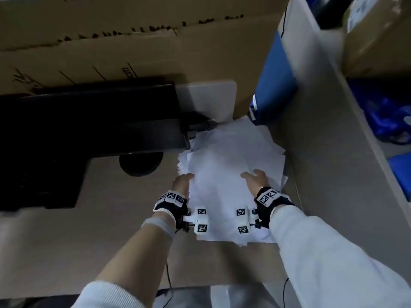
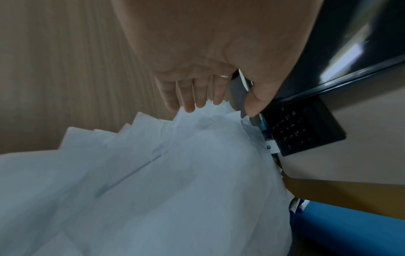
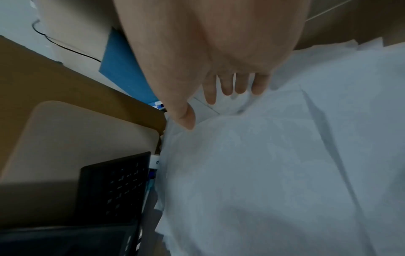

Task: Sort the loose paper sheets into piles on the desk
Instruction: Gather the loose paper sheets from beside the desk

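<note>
Two hands on one messy heap of white paper sheets (image 1: pixel 231 174), fanned and skewed, lying on beige desk (image 1: pixel 89 230). Left hand (image 1: pixel 182 182) at left edge of heap, fingers (image 2: pixel 188 97) straight and close together, tips touching jagged sheet corners; thumb (image 2: pixel 256 97) apart from fingers, pointing down at sheets near heap's monitor-side edge. Nothing pinched as far as visible, released. Right hand (image 1: pixel 255 177) flat on top of heap toward right side, fingers (image 3: pixel 241 84) straight, slightly spread, tips on top sheet; thumb (image 3: pixel 186 117) stretched out toward heap's far edge. Released too, no curl round any sheet. Ahead of both sets of fingertips: more overlapping sheets, corners poking out at odd angles. Left of left fingers: black monitor (image 1: pixel 89 121) with round stand base (image 1: pixel 141 164), dark keyboard (image 2: pixel 300 129) just past thumb, heap edge right next to it. Past right fingertips: brown cardboard box (image 1: pixel 111 52) and blue panel (image 1: pixel 273 78), black cable (image 3: pixel 65 45) running up light wall beside it. Right of right fingers: beige partition (image 1: pixel 329 152), close to heap's edge. Behind fingers, toward body: wrist straps with black-white marker tags (image 1: pixel 201 220), white sleeves (image 1: pixel 322 252) on both arms, left one pushed up to elbow. Near edge of heap between both wrists, on desk. Motion blur throughout, no print readable on sheets.
</note>
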Available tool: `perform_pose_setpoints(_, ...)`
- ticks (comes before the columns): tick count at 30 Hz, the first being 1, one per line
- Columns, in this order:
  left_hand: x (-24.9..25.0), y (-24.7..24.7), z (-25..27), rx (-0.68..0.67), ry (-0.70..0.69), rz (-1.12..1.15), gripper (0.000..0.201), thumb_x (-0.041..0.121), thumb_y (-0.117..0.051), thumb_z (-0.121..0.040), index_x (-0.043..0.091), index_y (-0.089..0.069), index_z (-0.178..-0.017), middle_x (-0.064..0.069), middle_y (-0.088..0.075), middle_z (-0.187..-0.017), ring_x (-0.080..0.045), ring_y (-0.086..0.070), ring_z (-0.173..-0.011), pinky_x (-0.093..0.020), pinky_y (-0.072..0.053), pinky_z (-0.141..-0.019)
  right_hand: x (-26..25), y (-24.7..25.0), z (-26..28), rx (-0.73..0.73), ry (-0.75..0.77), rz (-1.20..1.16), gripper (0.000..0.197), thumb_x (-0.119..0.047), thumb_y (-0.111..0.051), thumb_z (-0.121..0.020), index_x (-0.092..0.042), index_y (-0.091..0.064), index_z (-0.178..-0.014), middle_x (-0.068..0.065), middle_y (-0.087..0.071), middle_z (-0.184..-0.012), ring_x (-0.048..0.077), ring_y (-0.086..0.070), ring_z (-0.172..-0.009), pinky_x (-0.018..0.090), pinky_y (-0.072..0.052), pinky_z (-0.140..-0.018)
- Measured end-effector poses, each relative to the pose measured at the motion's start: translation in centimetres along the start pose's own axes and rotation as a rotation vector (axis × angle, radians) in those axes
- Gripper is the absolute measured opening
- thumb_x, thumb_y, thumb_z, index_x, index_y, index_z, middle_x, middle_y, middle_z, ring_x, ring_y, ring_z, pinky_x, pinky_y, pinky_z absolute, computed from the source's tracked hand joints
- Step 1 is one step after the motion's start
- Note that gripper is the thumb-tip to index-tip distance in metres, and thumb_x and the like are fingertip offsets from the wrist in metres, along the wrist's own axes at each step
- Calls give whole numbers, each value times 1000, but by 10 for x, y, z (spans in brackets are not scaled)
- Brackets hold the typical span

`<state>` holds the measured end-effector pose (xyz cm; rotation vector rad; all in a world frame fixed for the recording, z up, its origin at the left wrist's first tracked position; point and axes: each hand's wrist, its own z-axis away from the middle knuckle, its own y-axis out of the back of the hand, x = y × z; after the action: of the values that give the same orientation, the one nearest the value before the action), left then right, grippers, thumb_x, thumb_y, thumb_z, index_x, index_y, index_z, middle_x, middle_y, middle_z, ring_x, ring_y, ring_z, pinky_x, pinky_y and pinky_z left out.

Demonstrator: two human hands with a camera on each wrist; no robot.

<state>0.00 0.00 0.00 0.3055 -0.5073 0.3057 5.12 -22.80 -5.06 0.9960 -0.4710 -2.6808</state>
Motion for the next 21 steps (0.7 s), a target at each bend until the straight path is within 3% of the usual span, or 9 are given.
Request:
perform_pose_setpoints(2, -3, -8, -28, -4, -10, -61, 66, 45, -70, -75, 7, -59, -127, -13, -57, -134, -35, -58, -119, -44, -48, -100, -5, 0, -6, -17, -26, -8, 77, -30, -72, -83, -19, -35, -149, 14, -42, -151, 36, -47, -131, 48, -39, -109)
perform_pose_setpoints(4, -13, -15, -72, 9, -18, -69, 98, 56, -73, -53, 11, -52, -138, -12, -52, -144, -38, -56, -123, -53, -47, -102, -9, -2, -15, -51, -28, -13, 81, -25, -74, -83, -20, -31, -152, 14, -39, -153, 35, -46, -133, 46, -39, -110)
perform_pose_setpoints(5, -9, -19, -77, 23, -17, -72, 101, 55, -74, -56, 15, -44, -145, -12, -45, -150, -38, -51, -127, -55, -44, -104, -12, -5, -21, -52, -30, 5, 82, -23, -74, -84, -20, -30, -153, 14, -39, -153, 34, -47, -133, 45, -39, -110)
perform_pose_setpoints(7, 5, -25, -68, 65, -5, -159, 91, 43, -72, -78, 19, -29, -154, -12, -30, -158, -39, -35, -140, -55, -35, -111, -15, -9, -27, -50, -51, 59, 84, -21, -77, -82, -17, -31, -152, 13, -41, -153, 33, -47, -133, 44, -40, -110)
perform_pose_setpoints(9, 9, -28, -74, 72, -18, -283, 81, 33, -68, -87, 16, -27, -155, -14, -24, -158, -37, -26, -144, -49, -29, -115, -16, -11, -29, -53, -73, 94, 78, -17, -78, -82, -11, -38, -149, 11, -47, -148, 32, -50, -130, 39, -43, -107)
perform_pose_setpoints(13, 8, -28, -86, 124, -43, -322, 76, 23, -71, -85, 10, -33, -149, -18, -31, -148, -35, -34, -135, -45, -36, -107, -19, -9, -32, -94, -68, 224, 37, -16, -74, -86, -2, -66, -120, 15, -67, -113, 31, -63, -103, 36, -50, -93)
perform_pose_setpoints(15, 10, -24, -89, 145, -46, -315, 74, 20, -71, -85, 8, -34, -147, -18, -32, -145, -34, -37, -132, -41, -40, -100, -20, -4, -36, -41, -96, 212, 31, -24, -69, -91, 0, -66, -111, 16, -66, -112, 29, -60, -97, 36, -48, -88)
perform_pose_setpoints(18, 13, -19, -92, 123, -61, -376, 58, 22, -66, -89, 10, -46, -142, -13, -38, -145, -24, -43, -126, -27, -34, -88, -20, 4, -42, 112, -199, 199, 51, -26, -62, -95, 7, -53, -134, 21, -57, -136, 35, -57, -119, 36, -44, -94)
perform_pose_setpoints(21, 11, -18, -94, 71, -87, -461, 42, 22, -63, -89, 12, -59, -129, -7, -52, -140, -25, -46, -130, -23, -35, -96, -17, -1, -46, 173, -193, 142, 62, -10, -61, -92, -3, -35, -148, 19, -49, -144, 36, -54, -124, 37, -46, -99)
